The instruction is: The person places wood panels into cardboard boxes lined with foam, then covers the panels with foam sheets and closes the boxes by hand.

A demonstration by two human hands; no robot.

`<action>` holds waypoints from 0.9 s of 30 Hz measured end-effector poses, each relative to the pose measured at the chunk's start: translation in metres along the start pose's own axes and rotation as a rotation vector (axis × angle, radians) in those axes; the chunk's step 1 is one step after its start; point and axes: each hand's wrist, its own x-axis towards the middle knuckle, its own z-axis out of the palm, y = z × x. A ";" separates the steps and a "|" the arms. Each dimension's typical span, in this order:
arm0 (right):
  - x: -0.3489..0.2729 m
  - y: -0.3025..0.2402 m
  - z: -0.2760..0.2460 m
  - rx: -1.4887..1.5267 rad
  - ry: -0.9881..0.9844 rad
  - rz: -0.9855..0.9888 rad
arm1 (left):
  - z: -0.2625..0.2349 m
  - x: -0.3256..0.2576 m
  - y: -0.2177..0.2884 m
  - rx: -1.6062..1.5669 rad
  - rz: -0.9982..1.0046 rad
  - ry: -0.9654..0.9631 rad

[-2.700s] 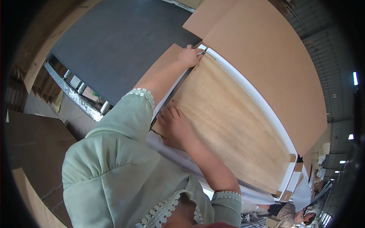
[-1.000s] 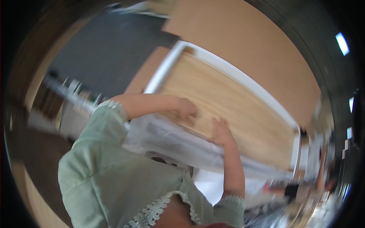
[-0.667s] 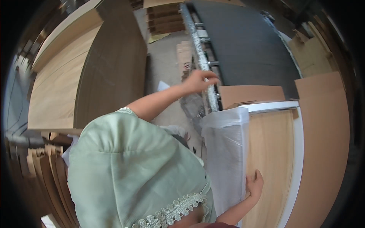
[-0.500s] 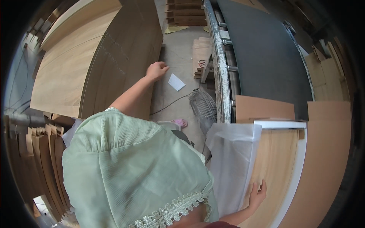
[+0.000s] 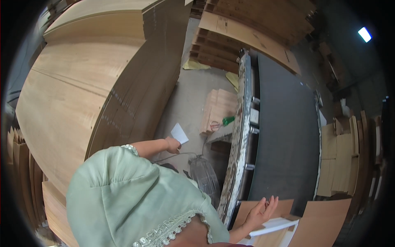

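Note:
My left hand (image 5: 173, 145) reaches out ahead of my green sleeve, its fingers curled in and nothing visible in them. Just beyond it is a folded white sheet of paper (image 5: 179, 133), which looks to lie on the floor; whether the hand touches it I cannot tell. My right hand (image 5: 263, 212) is open, palm up with fingers apart, over the near end of the dark conveyor belt (image 5: 284, 140). Beneath that hand stand a brown cardboard flap (image 5: 323, 220) and a white-edged wooden panel (image 5: 273, 238), partly cut off by the lower edge.
A tall stack of wooden boards (image 5: 90, 57) fills the left. Along the belt runs a worn metal rail (image 5: 236, 164). A floor fan (image 5: 203, 177) with a cord, a pile of flat boards (image 5: 218, 107) and red-handled scissors (image 5: 214, 125) stand between them. Cardboard stacks (image 5: 214, 51) rise ahead.
My view has swung up and forward along the belt. The right hand has lifted from over the wooden panel, its fingers spreading. The left hand now appears beside the paper.

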 end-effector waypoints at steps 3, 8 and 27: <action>0.047 -0.028 0.056 0.007 -0.044 -0.112 | -0.057 0.026 -0.018 -0.224 -0.028 0.075; 0.109 -0.020 0.163 0.057 -0.175 -0.095 | -0.111 0.079 -0.058 -0.319 -0.111 0.176; 0.390 -0.037 0.460 -0.153 -0.152 0.199 | -0.691 0.347 -0.140 -0.302 0.289 0.489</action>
